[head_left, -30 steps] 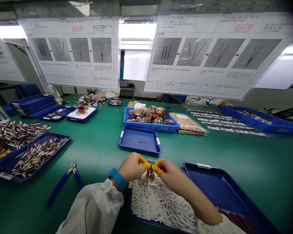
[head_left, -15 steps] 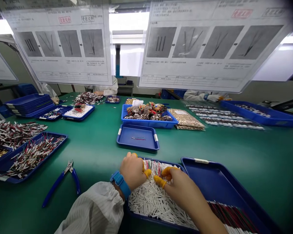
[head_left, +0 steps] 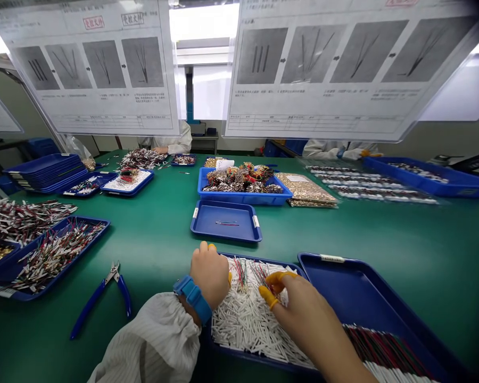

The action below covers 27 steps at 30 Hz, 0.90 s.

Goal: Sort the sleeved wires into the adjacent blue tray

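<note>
Right hand [head_left: 303, 311], yellow finger cots [head_left: 268, 296] on, bent at the wrist, thumb and forefinger parted just over white-sleeved wires [head_left: 251, 324] in a blue tray [head_left: 263, 261]; left hand [head_left: 209, 275] curled beside coloured wire ends [head_left: 241, 274], any pinch hidden. Farther left, blue-handled pliers [head_left: 91, 303] on a green bench mat [head_left: 155, 239].

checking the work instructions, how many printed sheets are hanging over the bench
3: a large white printed instruction sheet hanging left of centre, a second right of centre, and a partly seen third at far left; more may hang out of view.
</note>
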Motion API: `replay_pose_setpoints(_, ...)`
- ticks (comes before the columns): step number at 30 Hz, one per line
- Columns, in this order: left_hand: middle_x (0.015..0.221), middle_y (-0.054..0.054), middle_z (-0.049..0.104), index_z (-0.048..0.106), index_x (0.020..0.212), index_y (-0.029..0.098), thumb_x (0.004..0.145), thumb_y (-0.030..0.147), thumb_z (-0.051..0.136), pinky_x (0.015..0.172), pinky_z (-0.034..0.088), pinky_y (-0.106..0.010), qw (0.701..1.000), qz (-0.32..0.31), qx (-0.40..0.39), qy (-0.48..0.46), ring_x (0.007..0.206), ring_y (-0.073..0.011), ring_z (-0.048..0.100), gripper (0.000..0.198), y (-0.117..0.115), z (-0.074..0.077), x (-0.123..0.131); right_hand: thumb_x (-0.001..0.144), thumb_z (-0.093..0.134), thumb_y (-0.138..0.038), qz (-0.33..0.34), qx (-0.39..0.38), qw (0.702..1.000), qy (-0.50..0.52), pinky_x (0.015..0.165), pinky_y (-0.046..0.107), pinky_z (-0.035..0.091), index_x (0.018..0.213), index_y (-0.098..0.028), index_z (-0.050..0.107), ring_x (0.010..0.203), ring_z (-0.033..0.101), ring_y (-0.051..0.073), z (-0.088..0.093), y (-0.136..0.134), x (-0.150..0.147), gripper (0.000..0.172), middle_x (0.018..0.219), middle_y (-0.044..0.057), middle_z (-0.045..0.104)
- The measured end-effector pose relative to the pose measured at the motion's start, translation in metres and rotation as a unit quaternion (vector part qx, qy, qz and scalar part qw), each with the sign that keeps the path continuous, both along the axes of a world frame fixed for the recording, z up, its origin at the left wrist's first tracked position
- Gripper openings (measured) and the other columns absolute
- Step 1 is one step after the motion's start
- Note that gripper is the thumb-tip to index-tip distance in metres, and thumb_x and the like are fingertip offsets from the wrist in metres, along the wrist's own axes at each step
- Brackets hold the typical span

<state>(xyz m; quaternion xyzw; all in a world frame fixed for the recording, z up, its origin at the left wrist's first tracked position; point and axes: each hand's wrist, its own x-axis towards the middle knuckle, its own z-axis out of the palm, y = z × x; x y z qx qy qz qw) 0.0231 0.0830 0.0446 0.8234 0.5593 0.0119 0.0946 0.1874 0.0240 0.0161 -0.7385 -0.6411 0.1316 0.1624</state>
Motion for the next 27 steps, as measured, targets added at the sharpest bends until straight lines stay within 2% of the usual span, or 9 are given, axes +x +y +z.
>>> replay_pose_setpoints(5,0.084,-0.014,0.068,0.073,0.075,0.014,0.082,0.021,0.057,0.077,0.043,-0.037,0.997,-0.018,-0.027,-0.074,0.090,-0.0295,0.057,0.019,0.007,-0.003,-0.004,0.080,0.056,-0.019,0.083,0.041,0.995,0.033,0.087,0.043,0.046,0.112,-0.018,0.068,0.104,0.056,0.031,0.001,-0.006,-0.020,0.035,0.104,0.015,0.065)
replay_pose_setpoints(9,0.087,-0.011,0.071,0.074,0.081,0.015,0.083,0.028,0.059,0.075,0.044,-0.034,0.987,-0.022,-0.055,-0.152,0.090,-0.0275,0.060,0.020,0.012,-0.002,-0.007,0.076,0.054,-0.013,0.085,0.057,0.993,0.064,0.086,0.051,0.044,0.088,-0.013,0.075,0.099,0.054,0.037,0.000,-0.004,-0.017,0.024,0.090,0.019,0.065)
replay_pose_setpoints(11,0.087,-0.009,0.073,0.075,0.082,0.015,0.081,0.031,0.061,0.070,0.045,-0.032,0.978,-0.028,-0.082,-0.189,0.086,-0.0261,0.062,0.021,0.013,-0.002,-0.007,0.077,0.051,-0.016,0.065,0.067,0.991,0.097,0.086,0.051,0.043,0.088,-0.011,0.074,0.098,0.055,0.037,-0.001,-0.004,-0.013,0.025,0.093,0.021,0.065)
replay_pose_setpoints(13,0.086,-0.008,0.074,0.075,0.083,0.015,0.080,0.031,0.062,0.068,0.046,-0.029,0.967,-0.042,-0.107,-0.226,0.083,-0.0240,0.063,0.020,0.013,-0.001,-0.007,0.081,0.050,-0.023,0.050,0.069,0.986,0.143,0.081,0.047,0.047,0.096,-0.013,0.071,0.090,0.058,0.032,0.000,-0.004,-0.011,0.028,0.095,0.017,0.066)
replay_pose_setpoints(15,0.084,-0.007,0.074,0.075,0.083,0.015,0.079,0.029,0.063,0.067,0.046,-0.027,0.955,-0.059,-0.125,-0.263,0.081,-0.0221,0.064,0.019,0.012,0.001,-0.007,0.081,0.051,-0.034,0.042,0.060,0.979,0.192,0.068,0.042,0.049,0.098,-0.014,0.070,0.074,0.059,0.027,0.001,-0.005,-0.013,0.032,0.083,0.012,0.067)
replay_pose_setpoints(17,0.081,-0.005,0.074,0.075,0.080,0.014,0.078,0.026,0.064,0.067,0.046,-0.026,0.942,-0.078,-0.139,-0.296,0.078,-0.0203,0.064,0.016,0.009,0.004,-0.005,0.077,0.055,-0.040,0.040,0.047,0.969,0.239,0.057,0.037,0.047,0.091,-0.015,0.071,0.060,0.056,0.023,0.002,-0.005,-0.016,0.032,0.070,0.008,0.066)
replay_pose_setpoints(20,0.074,-0.002,0.072,0.074,0.075,0.015,0.078,0.023,0.064,0.063,0.045,-0.024,0.922,-0.097,-0.149,-0.344,0.072,-0.0177,0.063,0.013,0.006,0.008,-0.003,0.074,0.060,-0.040,0.042,0.027,0.948,0.315,0.052,0.032,0.046,0.076,-0.016,0.071,0.056,0.056,0.020,0.003,-0.005,-0.017,0.027,0.062,0.005,0.066)
replay_pose_setpoints(24,0.073,-0.004,0.068,0.071,0.072,0.013,0.080,0.027,0.064,0.065,0.043,-0.025,0.907,-0.060,-0.114,-0.400,0.074,-0.0187,0.059,0.017,0.003,0.006,-0.003,0.071,0.067,-0.042,0.051,0.018,0.915,0.400,0.059,0.031,0.051,0.069,-0.017,0.071,0.064,0.063,0.021,0.004,-0.007,-0.012,0.026,0.067,0.006,0.071)
replay_pose_setpoints(27,0.078,-0.007,0.065,0.067,0.083,0.011,0.087,0.032,0.052,0.064,0.042,-0.027,0.896,-0.011,-0.091,-0.434,0.074,-0.0186,0.056,0.026,-0.005,0.004,-0.009,0.071,0.069,-0.046,0.040,0.033,0.899,0.435,0.066,0.032,0.052,0.075,-0.017,0.072,0.071,0.065,0.022,0.006,-0.011,-0.009,0.029,0.074,0.007,0.072)
